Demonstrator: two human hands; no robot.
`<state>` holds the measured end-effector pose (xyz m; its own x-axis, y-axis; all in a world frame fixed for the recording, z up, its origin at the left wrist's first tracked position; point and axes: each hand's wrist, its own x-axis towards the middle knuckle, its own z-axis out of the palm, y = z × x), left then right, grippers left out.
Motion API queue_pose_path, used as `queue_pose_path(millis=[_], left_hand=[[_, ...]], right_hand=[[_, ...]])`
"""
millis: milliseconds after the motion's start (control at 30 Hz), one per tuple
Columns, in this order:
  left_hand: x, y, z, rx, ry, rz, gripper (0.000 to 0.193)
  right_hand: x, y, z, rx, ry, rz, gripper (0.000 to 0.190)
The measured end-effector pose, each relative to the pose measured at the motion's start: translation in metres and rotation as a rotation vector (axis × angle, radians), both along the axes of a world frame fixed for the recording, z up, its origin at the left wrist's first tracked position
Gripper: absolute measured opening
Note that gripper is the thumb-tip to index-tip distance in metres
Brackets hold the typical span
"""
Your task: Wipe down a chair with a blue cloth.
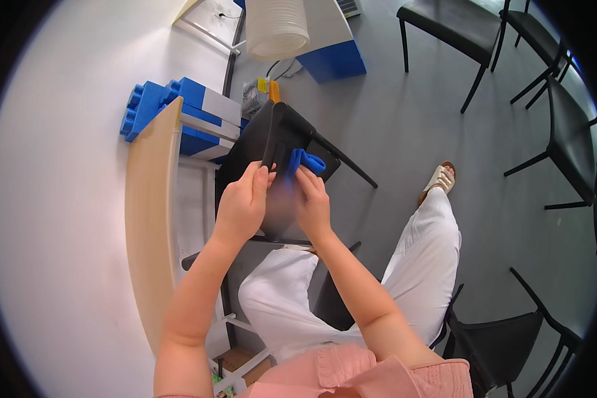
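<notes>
A black chair (246,144) stands tilted in front of me, with one of its legs pointing out to the right. My left hand (241,204) grips a narrow black edge of this chair, thumb on the near side. Bunched in the fingers of my right hand (314,204) is a blue cloth (306,161), held against or very close to the chair's dark surface. Its lower part is blurred, and the fingertips behind it are partly hidden. Only a small gap separates the two hands.
A wood-topped table (151,224) runs along the left, beside blue toy-brick-shaped blocks (149,107). Ahead are a grey finned device (255,97), a white ribbed tube (277,30) and a blue-and-white panel (333,59). Several black chairs (452,25) stand at the right.
</notes>
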<state>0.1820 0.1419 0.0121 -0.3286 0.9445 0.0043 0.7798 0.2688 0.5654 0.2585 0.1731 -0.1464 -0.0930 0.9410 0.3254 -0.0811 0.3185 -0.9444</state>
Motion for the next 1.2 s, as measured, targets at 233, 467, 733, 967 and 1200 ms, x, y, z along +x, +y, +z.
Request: queue_pose_path(millis=[233, 467, 733, 967, 1200], left_hand=[[0.003, 0.0, 0.007, -0.012, -0.071, 0.016, 0.04], [0.002, -0.003, 0.001, -0.001, 0.027, 0.018, 0.046], [0.006, 0.002, 0.003, -0.06, -0.013, 0.047, 0.046], [0.004, 0.001, -0.003, -0.059, -0.06, 0.074, 0.045], [0.012, 0.004, 0.004, -0.023, -0.169, 0.054, 0.05]], right_hand=[[0.008, 0.051, 0.099, 0.125, 0.22, -0.152, 0.034], [0.007, -0.013, 0.019, 0.216, -0.06, 0.037, 0.04], [-0.001, 0.044, 0.059, 0.224, 0.131, -0.122, 0.033], [0.005, 0.032, -0.044, 0.05, -0.155, 0.066, 0.034], [0.0, 0.041, 0.047, 0.093, 0.122, -0.127, 0.036]])
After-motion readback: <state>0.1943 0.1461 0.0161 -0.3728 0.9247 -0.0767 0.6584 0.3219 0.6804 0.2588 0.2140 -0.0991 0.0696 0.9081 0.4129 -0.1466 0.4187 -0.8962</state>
